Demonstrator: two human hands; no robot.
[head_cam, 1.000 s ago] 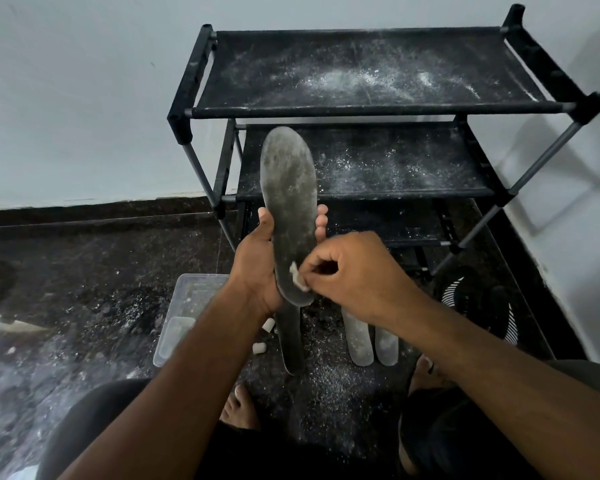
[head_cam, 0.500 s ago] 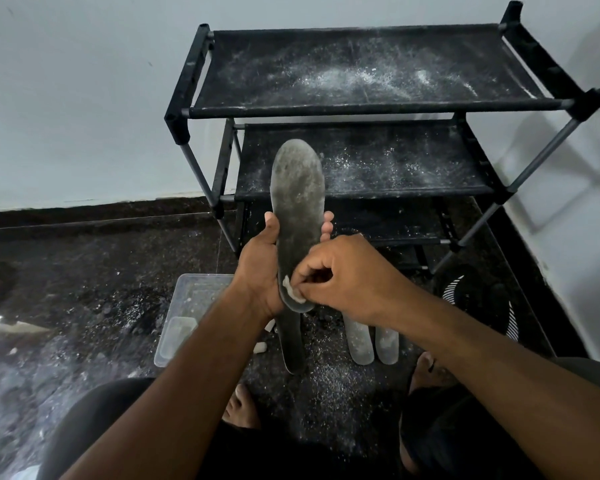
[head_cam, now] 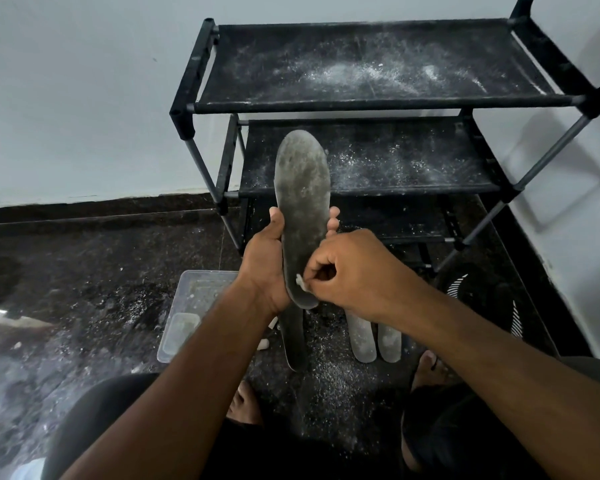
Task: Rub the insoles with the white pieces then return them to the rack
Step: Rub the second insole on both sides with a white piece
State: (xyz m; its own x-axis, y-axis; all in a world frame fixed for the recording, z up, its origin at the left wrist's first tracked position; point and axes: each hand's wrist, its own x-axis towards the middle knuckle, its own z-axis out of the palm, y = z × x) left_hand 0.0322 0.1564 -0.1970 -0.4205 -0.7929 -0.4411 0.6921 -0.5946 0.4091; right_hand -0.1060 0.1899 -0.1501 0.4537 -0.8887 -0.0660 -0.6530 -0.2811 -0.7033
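Note:
A grey dusty insole (head_cam: 302, 192) stands upright in front of the black rack (head_cam: 378, 102). My left hand (head_cam: 264, 268) grips its lower half from behind, thumb on the left edge and fingertips showing on the right. My right hand (head_cam: 354, 271) pinches a small white piece (head_cam: 300, 282) and presses it against the insole's heel end. Three more insoles (head_cam: 361, 337) lie on the floor below my hands, one dark and partly hidden. Two loose white pieces (head_cam: 263, 344) lie on the floor beside them.
A clear plastic tub (head_cam: 187, 306) sits on the dark floor at the left, with white powder scattered around. The rack's shelves are dusted white. A black fan (head_cam: 492, 306) lies at the right by the wall. My bare feet (head_cam: 243, 403) rest near the insoles.
The insole has dropped slightly and leaned a little right. My right hand with the white piece slid left across the heel end, staying pressed to it.

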